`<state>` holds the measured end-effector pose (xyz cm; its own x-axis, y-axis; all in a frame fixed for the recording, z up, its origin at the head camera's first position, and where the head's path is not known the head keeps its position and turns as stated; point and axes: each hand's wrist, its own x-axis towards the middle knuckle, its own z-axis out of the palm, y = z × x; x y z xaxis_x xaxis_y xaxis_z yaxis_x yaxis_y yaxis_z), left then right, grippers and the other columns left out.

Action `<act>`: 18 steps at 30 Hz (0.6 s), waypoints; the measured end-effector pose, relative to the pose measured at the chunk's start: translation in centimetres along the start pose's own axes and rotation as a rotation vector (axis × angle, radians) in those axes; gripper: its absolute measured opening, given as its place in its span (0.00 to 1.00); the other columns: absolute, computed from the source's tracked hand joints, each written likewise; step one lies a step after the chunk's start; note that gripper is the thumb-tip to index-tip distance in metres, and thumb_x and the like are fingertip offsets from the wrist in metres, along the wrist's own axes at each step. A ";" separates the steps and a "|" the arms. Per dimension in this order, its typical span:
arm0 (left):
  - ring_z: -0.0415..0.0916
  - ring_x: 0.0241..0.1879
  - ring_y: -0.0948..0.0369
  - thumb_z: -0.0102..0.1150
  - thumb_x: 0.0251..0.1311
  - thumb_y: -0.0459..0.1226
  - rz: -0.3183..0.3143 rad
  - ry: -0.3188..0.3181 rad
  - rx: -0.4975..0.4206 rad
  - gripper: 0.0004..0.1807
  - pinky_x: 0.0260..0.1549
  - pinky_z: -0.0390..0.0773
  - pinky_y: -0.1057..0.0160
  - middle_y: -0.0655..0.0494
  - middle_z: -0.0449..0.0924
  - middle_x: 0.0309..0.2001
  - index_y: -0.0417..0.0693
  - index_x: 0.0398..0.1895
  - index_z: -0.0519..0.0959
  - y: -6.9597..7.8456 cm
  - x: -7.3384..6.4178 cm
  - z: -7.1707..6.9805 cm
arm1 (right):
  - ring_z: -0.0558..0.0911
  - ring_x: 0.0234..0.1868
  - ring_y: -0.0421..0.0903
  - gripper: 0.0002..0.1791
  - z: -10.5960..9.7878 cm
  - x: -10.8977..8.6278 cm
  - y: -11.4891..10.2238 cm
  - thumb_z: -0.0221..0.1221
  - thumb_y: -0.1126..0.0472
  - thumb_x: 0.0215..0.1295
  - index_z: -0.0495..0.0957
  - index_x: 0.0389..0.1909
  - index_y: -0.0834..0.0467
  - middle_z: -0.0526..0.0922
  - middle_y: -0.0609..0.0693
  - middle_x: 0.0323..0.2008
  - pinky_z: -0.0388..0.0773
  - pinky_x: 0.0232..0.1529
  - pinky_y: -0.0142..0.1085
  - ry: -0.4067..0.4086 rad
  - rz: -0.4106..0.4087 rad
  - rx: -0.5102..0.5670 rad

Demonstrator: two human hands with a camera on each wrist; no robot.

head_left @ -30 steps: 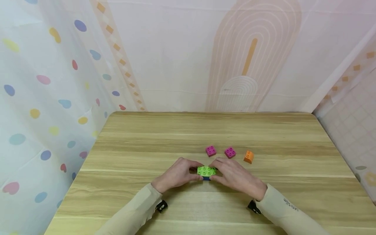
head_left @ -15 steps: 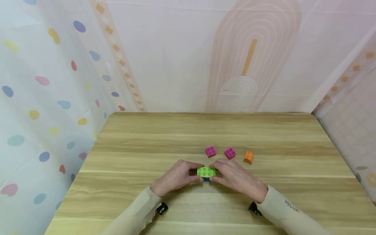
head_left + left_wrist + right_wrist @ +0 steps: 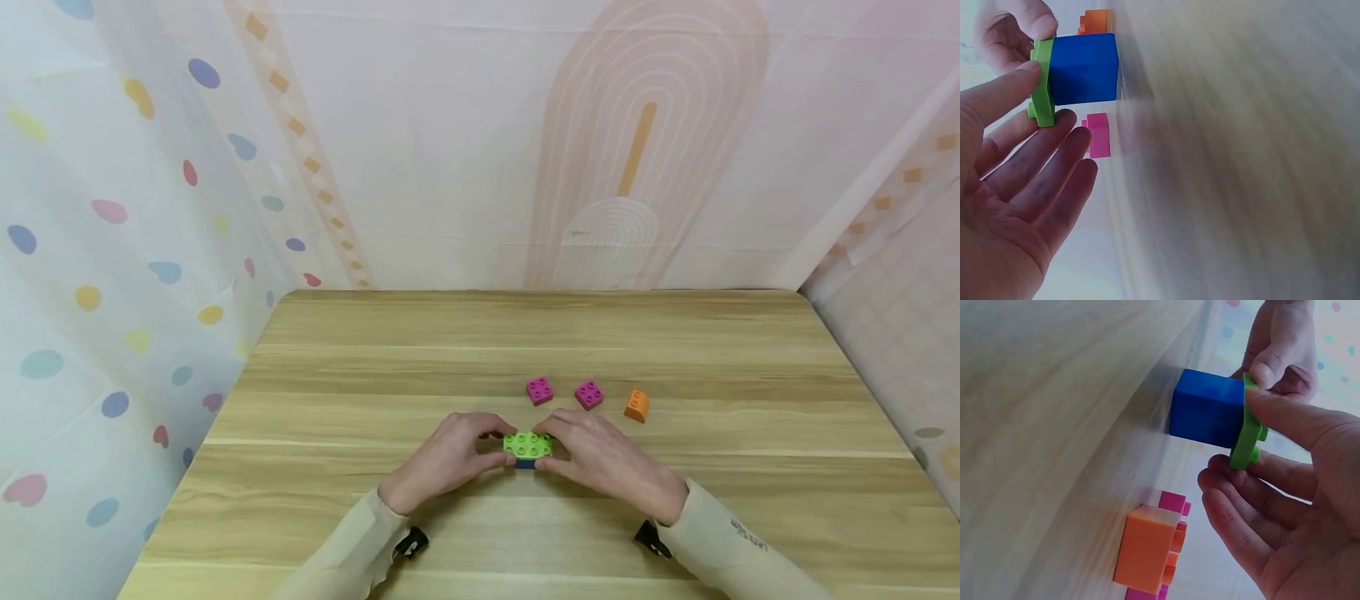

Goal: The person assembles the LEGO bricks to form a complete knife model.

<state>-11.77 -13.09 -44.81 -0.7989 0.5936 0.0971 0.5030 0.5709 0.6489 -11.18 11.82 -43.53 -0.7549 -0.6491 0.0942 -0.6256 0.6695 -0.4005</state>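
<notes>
A flat lime-green toy building brick (image 3: 528, 446) with studs on top sits across a blue brick (image 3: 1085, 69), overhanging it at both ends. My left hand (image 3: 447, 457) pinches the green brick's left end between thumb and fingers. At the opposite end, my right hand (image 3: 611, 460) pinches it the same way. Both wrist views show the blue brick (image 3: 1207, 409) upright beneath, its lower face right at the tabletop. From the head, only a strip of the blue brick's near side shows under the green one.
Beyond the hands lie two magenta bricks, a left one (image 3: 539, 391) and a right one (image 3: 589, 395). An orange brick with a curved side (image 3: 637, 406) lies to their right. Patterned curtains (image 3: 450, 150) hang behind the wooden table (image 3: 375, 333) and at its sides.
Both hands keep their pinch on the green brick, with only slight finger shifts. The whole scene sits a little lower in the head view. The loose bricks have not moved on the table.
</notes>
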 end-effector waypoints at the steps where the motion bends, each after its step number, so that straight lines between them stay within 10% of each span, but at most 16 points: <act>1: 0.85 0.48 0.56 0.73 0.63 0.40 0.003 0.001 0.004 0.17 0.50 0.85 0.56 0.52 0.88 0.49 0.44 0.51 0.85 0.0 0.0 0.0 | 0.84 0.49 0.46 0.25 -0.1 -0.1 0.0 0.71 0.50 0.66 0.82 0.57 0.60 0.85 0.52 0.52 0.84 0.48 0.41 -0.002 0.011 0.005; 18: 0.85 0.47 0.57 0.73 0.62 0.40 -0.037 0.005 0.019 0.17 0.47 0.85 0.57 0.50 0.88 0.49 0.43 0.51 0.86 0.3 0.0 0.1 | 0.76 0.67 0.61 0.28 -2.1 -2.2 1.9 0.65 0.48 0.72 0.77 0.66 0.58 0.78 0.59 0.66 0.73 0.65 0.61 0.047 0.126 0.109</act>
<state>-11.59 -12.89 -44.66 -0.8186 0.5691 0.0776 0.4797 0.6031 0.6373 -11.12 15.32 -42.56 -0.8361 -0.5430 0.0782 -0.5020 0.6998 -0.5083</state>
